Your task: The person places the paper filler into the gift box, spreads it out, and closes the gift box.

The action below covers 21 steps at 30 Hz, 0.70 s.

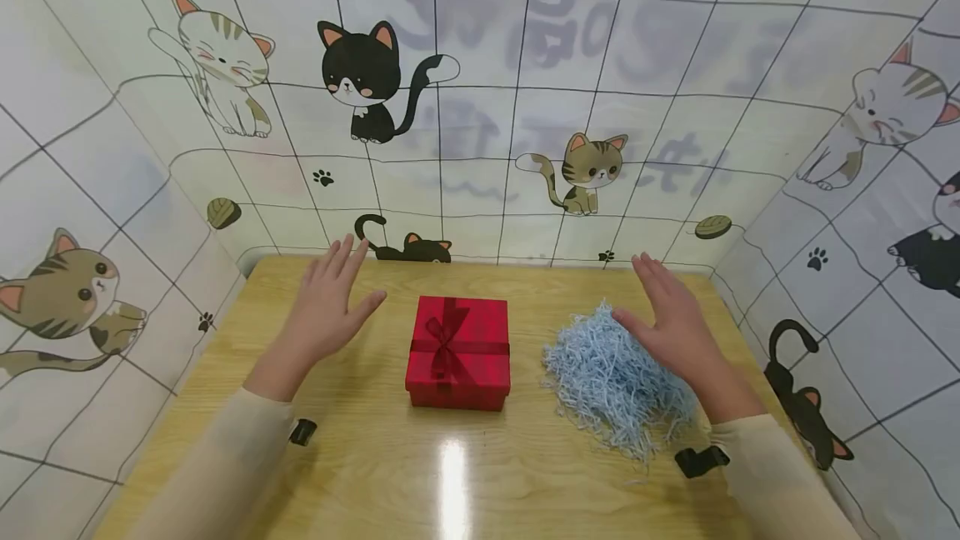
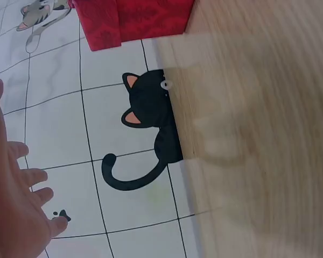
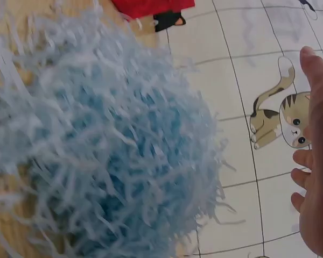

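Cat-printed walls (image 1: 480, 123) surround a pale wooden table (image 1: 360, 457). The left hand (image 1: 322, 311) and the right hand (image 1: 678, 332) both have their fingers outstretched, gripping nothing. Between them sits the red box (image 1: 483, 327), its lid on and its dark ribbon (image 1: 442, 346) tied; the blue shredded paper (image 1: 611, 382) lies loosely heaped by the right hand, apart from its fingers. A low sideways sweep of that sleeve (image 1: 776, 465) could scatter strands, and lifting by the lid alone might drop the base
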Motion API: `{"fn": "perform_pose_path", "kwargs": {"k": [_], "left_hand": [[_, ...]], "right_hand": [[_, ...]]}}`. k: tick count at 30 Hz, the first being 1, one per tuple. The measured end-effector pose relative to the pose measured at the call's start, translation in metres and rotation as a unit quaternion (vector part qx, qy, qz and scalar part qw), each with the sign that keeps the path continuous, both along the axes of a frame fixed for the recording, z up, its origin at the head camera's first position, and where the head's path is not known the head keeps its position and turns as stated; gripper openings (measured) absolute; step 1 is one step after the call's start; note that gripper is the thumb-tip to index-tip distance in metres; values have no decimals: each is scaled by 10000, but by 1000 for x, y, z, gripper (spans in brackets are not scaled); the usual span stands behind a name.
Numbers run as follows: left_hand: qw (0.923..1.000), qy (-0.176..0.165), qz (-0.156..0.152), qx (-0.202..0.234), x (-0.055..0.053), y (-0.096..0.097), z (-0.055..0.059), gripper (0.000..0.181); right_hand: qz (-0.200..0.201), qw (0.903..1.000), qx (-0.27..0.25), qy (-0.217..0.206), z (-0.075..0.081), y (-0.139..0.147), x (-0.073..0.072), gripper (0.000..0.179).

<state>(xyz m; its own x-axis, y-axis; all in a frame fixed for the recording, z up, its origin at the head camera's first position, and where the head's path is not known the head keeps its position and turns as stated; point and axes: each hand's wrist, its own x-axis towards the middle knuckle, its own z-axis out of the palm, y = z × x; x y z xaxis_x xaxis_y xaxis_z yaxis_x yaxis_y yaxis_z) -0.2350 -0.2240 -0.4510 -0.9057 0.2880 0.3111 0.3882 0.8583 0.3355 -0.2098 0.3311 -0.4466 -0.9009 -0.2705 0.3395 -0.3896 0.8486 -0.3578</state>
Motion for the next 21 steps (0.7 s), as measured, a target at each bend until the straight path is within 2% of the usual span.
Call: {"fn": "perform_pose_path", "kwargs": {"k": [4, 6, 11, 15, 18, 21], "left_hand": [[9961, 95, -416, 767, 10, 3, -6, 86], [9916, -26, -594, 1150, 14, 4, -12, 88], [9761, -645, -928, 1858, 27, 10, -25, 98], [9630, -1087, -1211, 2148, 36, 16, -34, 107], [9502, -1356, -1433, 2412, 40, 22, -38, 114], [9401, -1602, -1550, 2580, 44, 27, -45, 119]], "right_hand": [[349, 9962, -770, -196, -5, -14, 13, 91], [481, 9932, -1016, -288, -10, -21, 17, 90], [719, 9851, -1437, -618, -26, -39, 29, 90], [838, 9779, -1673, -934, -34, -54, 39, 91], [913, 9734, -1758, -1151, -37, -65, 44, 94], [991, 9688, -1811, -1375, -41, -78, 48, 96]]}}
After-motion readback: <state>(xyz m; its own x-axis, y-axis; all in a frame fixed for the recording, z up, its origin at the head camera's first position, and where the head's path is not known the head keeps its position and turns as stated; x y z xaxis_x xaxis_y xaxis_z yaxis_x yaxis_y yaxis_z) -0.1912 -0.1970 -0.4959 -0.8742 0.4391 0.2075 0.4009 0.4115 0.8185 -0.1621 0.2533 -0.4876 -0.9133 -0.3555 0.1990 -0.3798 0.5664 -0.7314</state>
